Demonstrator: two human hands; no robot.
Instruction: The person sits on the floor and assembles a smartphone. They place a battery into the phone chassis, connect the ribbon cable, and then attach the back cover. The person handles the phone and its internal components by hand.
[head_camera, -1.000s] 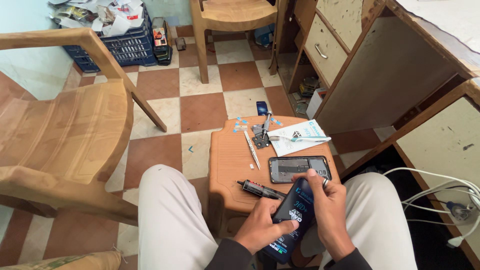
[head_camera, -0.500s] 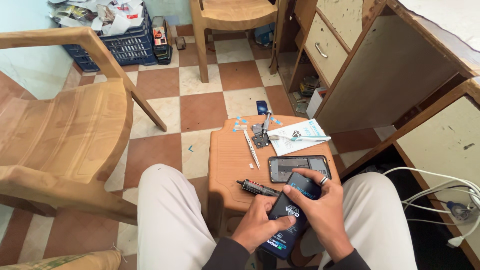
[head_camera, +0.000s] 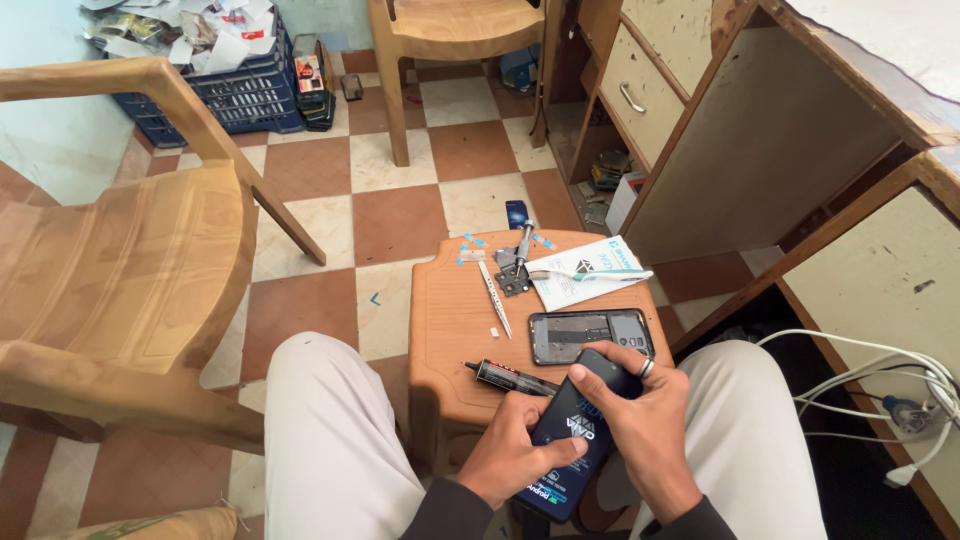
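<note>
Both hands grip a dark phone (head_camera: 572, 440) over the lap: the left hand (head_camera: 517, 450) pinches its lower edge, the right hand (head_camera: 640, 425) wraps its top. At twelve o'clock from it, on the stool (head_camera: 450, 340), lies an opened phone (head_camera: 590, 335); a black tube (head_camera: 512, 377) lies at eleven.

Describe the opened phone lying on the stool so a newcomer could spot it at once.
Start at the small orange-brown plastic stool between the person's knees. Near its right edge, just beyond both hands, lies a dark rectangular phone body with its back off. Unlike the dark phone held in the hands, it lies flat and shows its insides.
</note>
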